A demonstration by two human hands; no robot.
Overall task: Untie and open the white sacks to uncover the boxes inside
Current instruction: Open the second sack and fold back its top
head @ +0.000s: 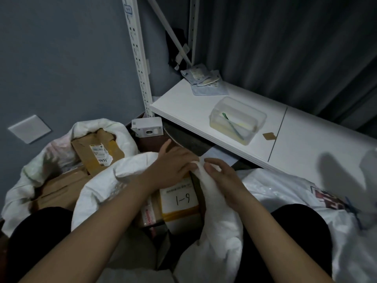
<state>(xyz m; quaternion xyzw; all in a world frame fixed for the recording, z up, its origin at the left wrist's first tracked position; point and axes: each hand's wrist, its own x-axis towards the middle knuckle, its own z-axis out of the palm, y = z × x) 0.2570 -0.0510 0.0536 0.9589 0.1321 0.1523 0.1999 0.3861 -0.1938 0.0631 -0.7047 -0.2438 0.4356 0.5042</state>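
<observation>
Overhead, grey-blue wall far left, dark pleated curtain (285, 48) far right, a perforated white shelf upright (138, 64) between them. White shelf board (193, 111) runs from centre to the right; on it a clear plastic tub (237, 119) and, farther back, a small heap of flat packets (205, 82). A small white carton (147, 126) sits just left of the board's near corner.

Middle white sack (98, 190) lies near centre, mouth open, a box (179, 201) inside with a label marked "1-9" showing. Left hand (175, 166) rests on the sack's far rim, fingers curled over the gathered cloth, thumb lifted. Right hand (222, 176) just beside it, fingers bent and pinching the same bunched cloth (fingertips nearly meet the left's). Both forearms reach in from the near edge, converging.

Second open sack (30, 176) at left holds cardboard boxes (95, 152). Third sack (295, 201) at right, printed, its mouth not visible.
</observation>
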